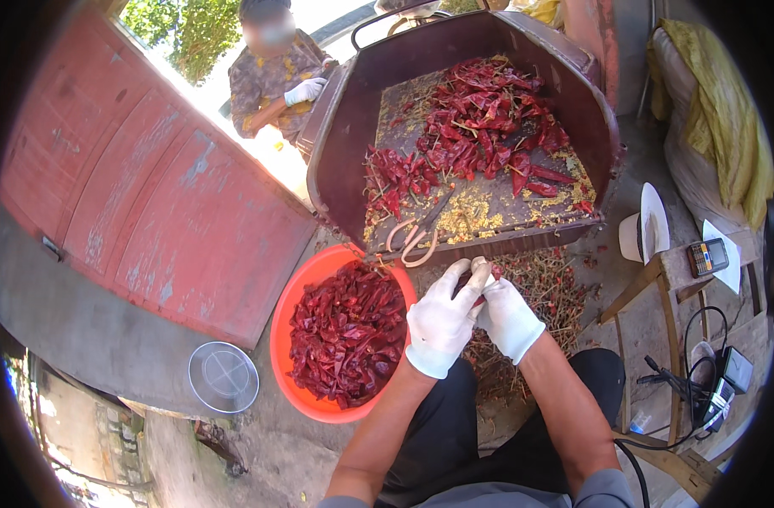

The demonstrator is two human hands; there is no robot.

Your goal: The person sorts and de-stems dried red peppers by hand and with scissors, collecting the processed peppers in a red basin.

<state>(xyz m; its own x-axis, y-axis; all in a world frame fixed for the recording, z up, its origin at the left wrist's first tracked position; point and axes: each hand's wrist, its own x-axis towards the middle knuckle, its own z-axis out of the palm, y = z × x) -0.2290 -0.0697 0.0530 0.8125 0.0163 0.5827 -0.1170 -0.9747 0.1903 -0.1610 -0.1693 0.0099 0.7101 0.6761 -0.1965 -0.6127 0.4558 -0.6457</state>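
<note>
My left hand (439, 323) and my right hand (511, 319), both in white gloves, meet just off the near edge of the metal cart bed (336, 161). Their fingers are closed together on a dried red chili (496, 272), mostly hidden by the gloves. Beyond them, a pair of scissors (420, 234) with large looped handles lies at the bed's near edge. A heap of dried red chilies (480, 118) covers much of the bed, among scattered yellow seeds (472, 213). To the left of my hands, an orange basin (283, 351) holds many chili pods.
Cut stems (550, 292) litter the ground under my hands. A round sieve-like disc (223, 377) lies left of the basin. On the right, a wooden chair (668, 317) bears a handheld device (708, 256) and cables; a white hat (649, 224) is beside it. Another person (277, 80) stands beyond the cart.
</note>
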